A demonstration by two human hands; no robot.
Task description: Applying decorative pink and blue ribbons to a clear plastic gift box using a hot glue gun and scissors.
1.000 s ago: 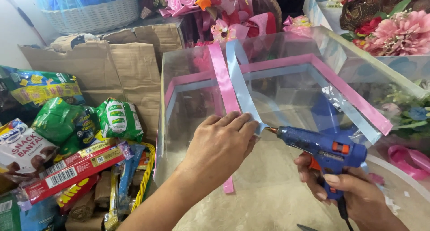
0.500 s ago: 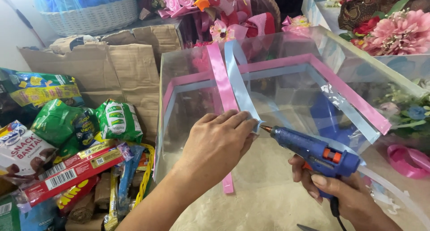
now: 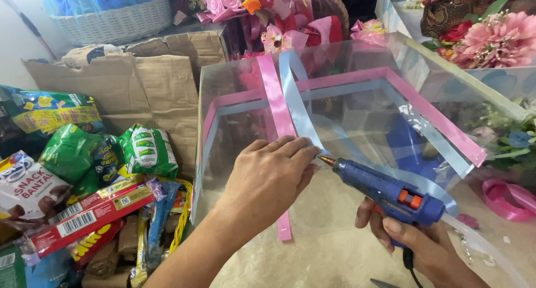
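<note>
Head view, items as seen: one clear plastic box [image 3: 357, 132], edges trimmed in pink and pale blue; one pink ribbon [image 3: 273, 115] and one pale blue ribbon [image 3: 296, 109], laid side by side across box top and down near face; one blue glue gun [image 3: 385, 190] with orange trigger; one white woven basket [image 3: 111, 20] at upper left; one flattened brown cardboard sheet [image 3: 139, 87] left of box; heap of snack packets [image 3: 84, 182] at lower left, two green bags plainly countable, remainder overlapping and uncounted; one loose pink ribbon coil [image 3: 505, 198] at right edge; artificial flowers [image 3: 491, 37] at upper right, number not countable. Left hand [image 3: 268, 176]: palm down, fingers curled and pressed on near face of box, fingertips [image 3: 304, 151] pinching pale blue ribbon against plastic just beside pink ribbon. Right hand [image 3: 416, 238]: clenched round glue gun grip, gun angled up and leftward, metal nozzle tip just beside left fingertips, touching or nearly touching ribbon, contact not resolvable. Edges and room: box's left edge close to cardboard sheet and snack packets; right side of box near flower arrangement; pink ribbon end hanging below left hand over beige patterned floor covering [image 3: 312, 260]; open stretch of that covering between the two forearms and below box's near face.
</note>
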